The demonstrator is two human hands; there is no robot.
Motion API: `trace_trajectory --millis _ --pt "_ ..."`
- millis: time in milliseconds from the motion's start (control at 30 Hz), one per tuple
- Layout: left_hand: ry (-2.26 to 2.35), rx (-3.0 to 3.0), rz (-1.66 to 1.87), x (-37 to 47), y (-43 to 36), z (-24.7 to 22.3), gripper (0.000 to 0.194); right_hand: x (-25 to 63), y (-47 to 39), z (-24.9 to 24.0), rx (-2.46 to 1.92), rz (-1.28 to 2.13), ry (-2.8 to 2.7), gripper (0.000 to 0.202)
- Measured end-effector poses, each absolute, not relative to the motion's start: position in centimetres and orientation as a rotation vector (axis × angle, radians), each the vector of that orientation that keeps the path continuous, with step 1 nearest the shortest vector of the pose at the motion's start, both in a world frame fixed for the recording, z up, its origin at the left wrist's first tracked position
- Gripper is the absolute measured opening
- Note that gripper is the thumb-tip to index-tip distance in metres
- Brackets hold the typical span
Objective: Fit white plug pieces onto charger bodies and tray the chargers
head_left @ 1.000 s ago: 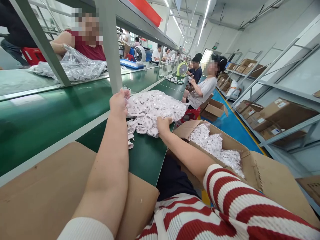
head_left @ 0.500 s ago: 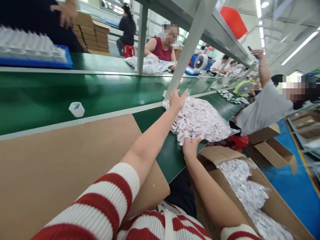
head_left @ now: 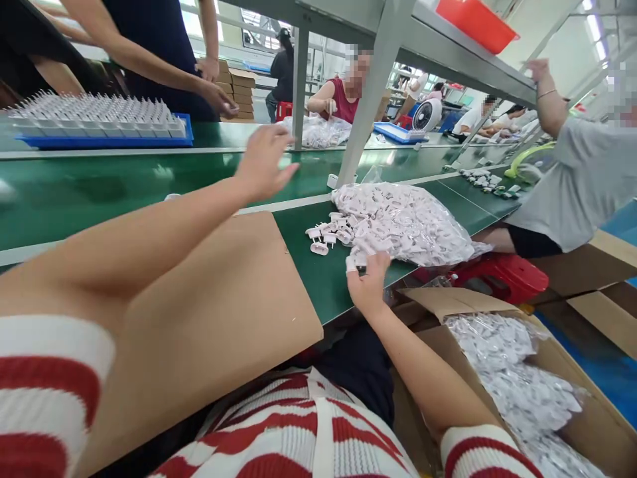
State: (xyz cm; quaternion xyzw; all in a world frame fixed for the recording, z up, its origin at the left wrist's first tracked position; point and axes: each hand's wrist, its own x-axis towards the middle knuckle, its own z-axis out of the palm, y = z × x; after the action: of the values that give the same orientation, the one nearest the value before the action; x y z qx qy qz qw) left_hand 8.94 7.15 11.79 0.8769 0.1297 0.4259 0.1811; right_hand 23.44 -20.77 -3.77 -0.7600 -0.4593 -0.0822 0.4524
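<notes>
Closest to me on the feed, a red-and-white striped sweater fills the bottom of the frame, with a cardboard sheet to its left. At lower right I have an open carton holding clear bags of white parts.

Just above centre, the right hand is at the near edge of a clear bag, fingers bent against the white pieces there; I cannot tell whether they pinch any. The bag, packed with small white parts, lies on the green worktop right of centre, and a few loose white pieces sit just beside its left end (one looks two-pinned).

The left hand I see empty, fingers spread, raised near the upper middle and apart from the bag. Behind it the green belt crosses the frame. A red stool shows beyond the carton, near a co-worker in a grey shirt at the right edge.

Across the belt, at upper left, I make out a blue tray filled with upright white parts; farther off, a white fan stands upper right of centre.
</notes>
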Motion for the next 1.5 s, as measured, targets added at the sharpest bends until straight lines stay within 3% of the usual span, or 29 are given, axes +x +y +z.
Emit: trace_trajectory --millis 133,300,400,467,567,633,700,967,1167,1300,1433,1500 --pt "0.799 2.351 1.003 -3.7 8.1 5.1 0.053 23.1 -18.6 -2.0 -1.799 -0.126 -1.687 0.021" --pt "1.115 2.424 0.449 -12.5 2.7 -0.7 0.083 24.0 -14.3 -0.8 -1.953 -0.220 -1.856 0.018" --pt "1.105 2.502 0.205 -13.8 -0.2 -0.4 0.081 23.6 -12.4 0.3 -1.895 -0.126 -1.842 0.015" --pt "1.124 2.479 0.266 -13.8 -0.5 0.6 0.069 22.4 -11.5 1.5 -1.794 0.001 -1.790 0.012" --pt "1.527 2.171 0.764 -13.4 1.9 2.2 0.053 19.4 -10.4 3.0 -1.706 0.321 -1.744 0.016" --pt "1.820 1.823 1.071 -13.3 4.7 3.0 0.053 17.2 -9.6 3.1 -1.636 0.493 -1.782 0.017" --pt "1.932 1.620 1.163 -13.3 7.4 3.7 0.059 15.4 -8.6 2.2 -1.518 0.590 -1.828 0.020" --pt "1.771 1.574 1.136 -11.6 10.5 3.7 0.042 14.5 -7.3 -1.6 -1.234 0.715 -1.732 0.007" --pt "1.262 1.809 0.871 -6.3 2.4 2.5 0.031 16.9 -6.7 0.1 -1.067 1.159 -1.064 0.053" --pt "1.054 1.810 0.857 -4.6 -2.1 1.4 0.031 17.5 -6.7 0.9 -1.023 1.304 -0.966 0.044" --pt "1.032 1.802 0.864 -4.5 -2.5 0.0 0.053 17.0 -7.3 1.3 -1.043 1.252 -1.062 0.043" --pt "1.014 1.847 0.830 -4.6 -2.2 -0.4 0.046 16.6 -7.6 1.3 -1.050 1.130 -1.131 0.038"
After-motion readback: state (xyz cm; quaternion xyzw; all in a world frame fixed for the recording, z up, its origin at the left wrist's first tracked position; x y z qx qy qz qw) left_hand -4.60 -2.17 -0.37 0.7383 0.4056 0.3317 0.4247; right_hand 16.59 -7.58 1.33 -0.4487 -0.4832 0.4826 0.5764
